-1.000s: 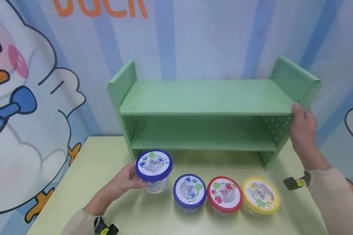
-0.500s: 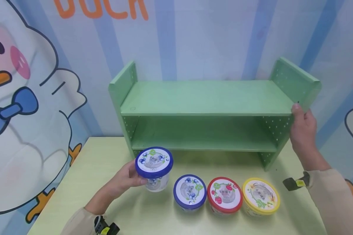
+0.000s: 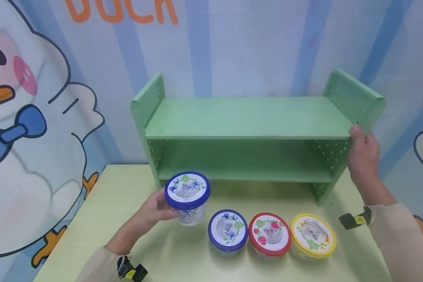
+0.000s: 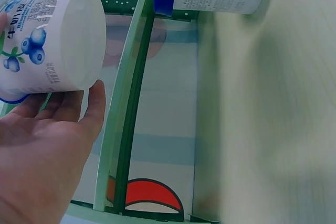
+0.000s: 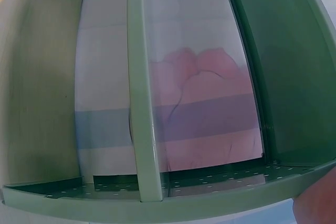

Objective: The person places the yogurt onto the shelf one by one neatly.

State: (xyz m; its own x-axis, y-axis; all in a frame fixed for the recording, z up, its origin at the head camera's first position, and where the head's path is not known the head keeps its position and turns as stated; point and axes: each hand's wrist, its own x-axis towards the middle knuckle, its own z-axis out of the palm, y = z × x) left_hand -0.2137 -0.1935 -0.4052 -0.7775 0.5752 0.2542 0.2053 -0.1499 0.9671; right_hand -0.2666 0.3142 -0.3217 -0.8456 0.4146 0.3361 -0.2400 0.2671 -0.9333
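In the head view my left hand [image 3: 153,210] grips a blue-lidded tub [image 3: 187,192] with blueberries printed on it, lifted off the table in front of the shelf's lower left. The left wrist view shows fingers round the side of this tub [image 4: 39,45], its base facing that camera. My right hand [image 3: 364,154] holds the right side panel of the green shelf [image 3: 246,116], thumb on its front edge. Only a bit of the right hand [image 5: 317,200] shows in the right wrist view. Another blue-lidded tub [image 3: 228,230] stands on the table.
A red-lidded tub [image 3: 270,235] and a yellow-lidded tub [image 3: 313,236] stand in a row right of the second blue one, on the pale table [image 3: 127,188]. The shelf's lower board [image 3: 243,160] lies behind them. A backdrop with a cartoon duck [image 3: 31,156] hangs behind.
My left hand has raised the blue-lidded tub a little and moved it slightly right, toward the lower board. The right hand stays on the shelf's side panel.
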